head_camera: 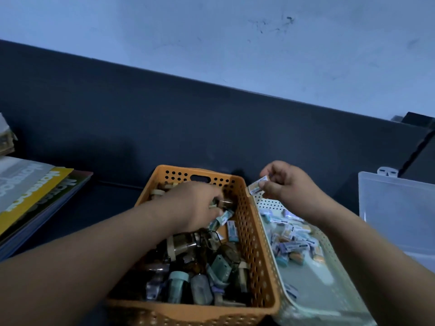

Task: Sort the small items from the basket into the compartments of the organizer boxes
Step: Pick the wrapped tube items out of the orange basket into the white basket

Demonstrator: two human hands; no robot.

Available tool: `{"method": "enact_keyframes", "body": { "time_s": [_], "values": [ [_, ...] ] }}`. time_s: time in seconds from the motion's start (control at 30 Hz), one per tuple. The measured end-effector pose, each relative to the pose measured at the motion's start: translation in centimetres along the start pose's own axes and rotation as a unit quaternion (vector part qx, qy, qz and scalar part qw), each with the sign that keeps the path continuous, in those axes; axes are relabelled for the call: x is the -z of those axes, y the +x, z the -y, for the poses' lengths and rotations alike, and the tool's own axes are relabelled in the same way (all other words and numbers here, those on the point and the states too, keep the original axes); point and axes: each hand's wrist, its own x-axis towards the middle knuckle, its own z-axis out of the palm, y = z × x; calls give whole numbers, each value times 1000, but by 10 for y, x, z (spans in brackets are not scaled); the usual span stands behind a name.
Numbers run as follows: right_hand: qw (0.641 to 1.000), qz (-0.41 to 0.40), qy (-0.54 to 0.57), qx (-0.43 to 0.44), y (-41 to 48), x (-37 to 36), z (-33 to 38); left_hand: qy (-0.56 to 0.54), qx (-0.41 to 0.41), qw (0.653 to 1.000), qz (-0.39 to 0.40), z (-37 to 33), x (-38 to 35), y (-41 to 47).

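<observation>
Step in hand: you are picking through the orange basket (256, 255), about midway by my judgement; plenty of mixed parts lie in it.
Left hand (190, 205): down in the basket, fingers curled on a small metal cylinder (225, 203), though the grip is blurred.
Right hand (289, 184): thumb and fingers pinch small white packets (257, 185) over the far corner of the pale perforated tray (313, 283), where similar packets lie.
Next move: let the packets drop into the tray, then lift the cylinder free.
Clear plastic box (397, 208): at your right; its compartments are not visible.
</observation>
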Motion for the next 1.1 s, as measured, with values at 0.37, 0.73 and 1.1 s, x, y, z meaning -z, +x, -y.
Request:
{"method": "enact_keyframes", "body": {
  "time_s": [0.37,0.73,1.1],
  "values": [
    [972,3,-209,-107,-30,17,-20,19,53,996,65,-11,-14,21],
    [967,157,-192,56,4,-41,24,-78,57,987,129,3,28,-26],
    [859,353,-371,0,46,-94,27,-19,93,992,-84,46,8,-33]
  ]
}}
